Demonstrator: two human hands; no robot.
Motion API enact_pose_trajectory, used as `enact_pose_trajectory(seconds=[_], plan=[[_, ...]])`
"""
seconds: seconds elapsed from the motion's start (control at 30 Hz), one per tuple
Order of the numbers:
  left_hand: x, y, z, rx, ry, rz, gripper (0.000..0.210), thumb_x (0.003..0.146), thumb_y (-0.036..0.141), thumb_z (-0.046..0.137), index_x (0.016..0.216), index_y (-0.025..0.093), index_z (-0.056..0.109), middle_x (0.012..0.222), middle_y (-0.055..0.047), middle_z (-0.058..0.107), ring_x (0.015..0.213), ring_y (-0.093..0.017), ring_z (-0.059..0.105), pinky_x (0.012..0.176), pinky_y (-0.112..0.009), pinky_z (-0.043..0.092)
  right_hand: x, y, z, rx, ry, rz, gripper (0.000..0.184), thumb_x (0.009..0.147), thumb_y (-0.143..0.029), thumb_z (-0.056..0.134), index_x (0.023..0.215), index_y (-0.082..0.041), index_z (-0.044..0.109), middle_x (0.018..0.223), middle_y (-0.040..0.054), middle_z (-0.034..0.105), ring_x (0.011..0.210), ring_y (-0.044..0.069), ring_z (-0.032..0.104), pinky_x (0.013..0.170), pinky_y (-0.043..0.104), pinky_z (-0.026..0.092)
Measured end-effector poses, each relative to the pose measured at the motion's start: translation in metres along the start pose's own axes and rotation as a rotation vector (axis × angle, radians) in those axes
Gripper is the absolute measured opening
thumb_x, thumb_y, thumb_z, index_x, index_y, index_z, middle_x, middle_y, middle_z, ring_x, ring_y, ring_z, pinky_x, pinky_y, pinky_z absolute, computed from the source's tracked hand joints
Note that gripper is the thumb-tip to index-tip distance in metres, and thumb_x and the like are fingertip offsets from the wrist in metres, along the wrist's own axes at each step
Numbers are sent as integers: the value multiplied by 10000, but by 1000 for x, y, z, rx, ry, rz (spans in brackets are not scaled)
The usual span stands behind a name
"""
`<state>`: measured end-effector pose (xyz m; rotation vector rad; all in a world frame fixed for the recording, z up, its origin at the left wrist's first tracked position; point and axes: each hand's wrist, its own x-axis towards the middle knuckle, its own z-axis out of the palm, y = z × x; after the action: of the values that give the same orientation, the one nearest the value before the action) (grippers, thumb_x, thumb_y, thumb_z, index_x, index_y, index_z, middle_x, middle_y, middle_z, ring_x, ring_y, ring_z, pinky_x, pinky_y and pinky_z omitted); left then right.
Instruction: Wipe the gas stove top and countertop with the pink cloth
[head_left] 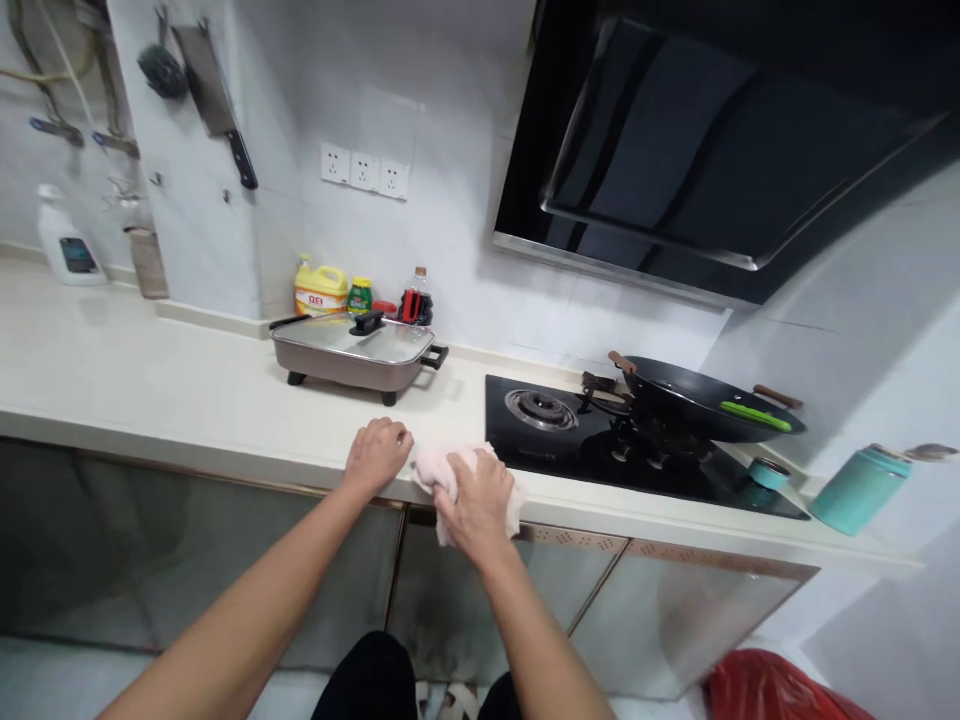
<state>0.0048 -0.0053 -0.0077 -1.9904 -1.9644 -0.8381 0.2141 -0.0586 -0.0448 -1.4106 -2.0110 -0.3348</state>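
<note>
My right hand (480, 500) presses a pale pink, crumpled cloth (442, 465) against the countertop's front edge, its fingers bent over it. Part of the cloth hangs down over the edge. To the left, my left hand (379, 455) rests on the counter with curled fingers; whatever it may hold is hidden. A small gap separates it from the cloth. Behind the hands stands a brown electric pan (352, 365) with a glass lid. The black gas stove (540, 440) begins just right of the cloth.
A black wok (697, 400) with a green-handled utensil (754, 415) sits on the right burner. A teal utensil holder (859, 490) leans at the far right. Bottles, including a yellow jug (321, 292), line the wall. The range hood (675, 150) overhangs the stove. A cleaver (214, 95) hangs left.
</note>
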Motion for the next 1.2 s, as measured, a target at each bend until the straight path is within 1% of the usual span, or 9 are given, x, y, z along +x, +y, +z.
enact_pose_trajectory(seconds=[0.17,0.3,0.43,0.53,0.67,0.8,0.9,1.0,1.2], plan=[[0,-3,-4,5,31,8,344,964,306,435,872,209,752,996,-121,762,1010,-273,670,880,-374,481,-14,4,17,50,22,-110,719,837,-383,778,1508,-372,521,1598,145,413,1406,416,410,1115,625,347],[1,-5,-3,2,43,10,350,966,305,424,882,212,751,994,-118,762,1010,-275,676,873,-378,489,-32,53,17,52,36,-225,866,773,-280,762,1530,-525,419,1633,40,432,1507,422,370,1147,653,348],[2,-6,0,-2,34,12,351,965,315,430,887,218,758,1004,-114,760,1040,-279,673,898,-375,491,-54,122,-1,-5,-1,-162,828,783,-284,712,1483,-612,415,1621,-9,451,1560,375,337,1184,651,339],[1,-6,2,-6,25,10,357,973,332,430,914,221,764,1032,-115,764,1071,-281,663,925,-374,484,-70,182,-24,-81,-30,-59,661,824,-395,695,1440,-539,506,1608,43,456,1551,368,355,1195,643,339],[0,-4,3,-14,20,8,360,978,330,429,944,213,767,1057,-120,766,1079,-286,655,936,-386,473,-89,253,-54,-154,52,-9,593,833,-451,696,1392,-304,564,1573,173,466,1477,397,426,1160,627,378],[-2,-1,2,-28,27,12,345,971,312,446,937,203,772,1044,-126,766,1049,-285,652,916,-394,469,-96,287,-68,-180,37,83,644,815,-490,695,1393,-273,512,1571,184,462,1452,380,440,1157,595,397],[-3,0,2,-43,31,10,327,967,307,464,920,206,773,1023,-120,766,1023,-280,646,897,-393,466,-93,280,-67,-212,13,192,657,830,-525,656,1424,-303,484,1552,162,491,1446,386,441,1168,603,390],[-3,1,4,-60,26,3,313,965,315,480,920,209,772,1019,-119,760,1044,-283,638,916,-394,459,-84,248,-58,-248,23,246,654,826,-548,653,1424,-320,525,1511,170,515,1415,426,460,1164,620,386],[-3,0,7,-121,21,2,309,958,341,489,886,212,760,1007,-125,751,1071,-300,640,959,-412,465,-54,130,-10,-161,25,99,690,787,-519,786,1425,-374,567,1516,141,507,1362,479,474,1086,690,394]])
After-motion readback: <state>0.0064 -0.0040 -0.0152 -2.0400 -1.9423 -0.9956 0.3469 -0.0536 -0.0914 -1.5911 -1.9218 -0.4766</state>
